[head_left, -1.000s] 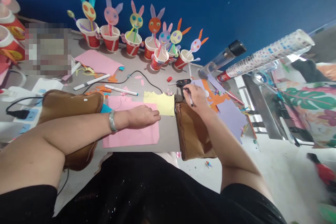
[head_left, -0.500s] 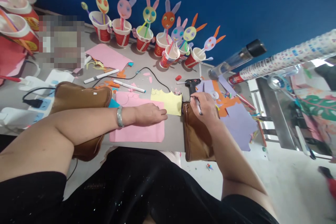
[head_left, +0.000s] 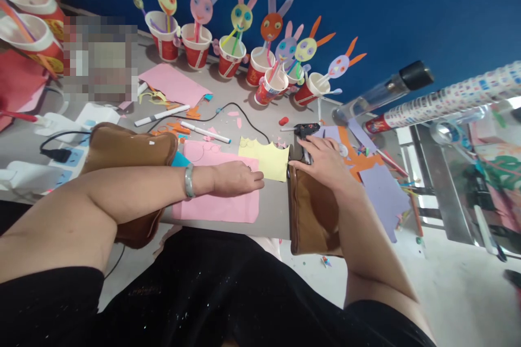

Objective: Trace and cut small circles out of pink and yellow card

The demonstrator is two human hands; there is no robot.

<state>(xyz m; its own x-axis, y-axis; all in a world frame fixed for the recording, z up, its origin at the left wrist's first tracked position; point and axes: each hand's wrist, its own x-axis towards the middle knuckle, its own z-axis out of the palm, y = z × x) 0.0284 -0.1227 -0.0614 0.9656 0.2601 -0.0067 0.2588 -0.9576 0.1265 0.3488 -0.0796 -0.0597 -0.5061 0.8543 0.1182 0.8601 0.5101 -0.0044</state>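
On the table [head_left: 277, 207] we have pink paper [head_left: 222, 210]. Our right hand [head_left: 325, 164] spreads its fingers; our left hand [head_left: 234, 179], fingers curled together, rests on the pink paper, its grip unclear to us. Yellow paper [head_left: 271, 160] lies between, a glue gun [head_left: 306, 129] beyond.

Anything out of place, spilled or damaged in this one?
No spill shows, but it's untidy. Orange scraps lie strewn beside the white markers, a small colourful bit lies on the floor, and the brown pouch by the right hand overhangs the front edge of the table. The scalloped edge of the yellow paper looks cut, not torn.
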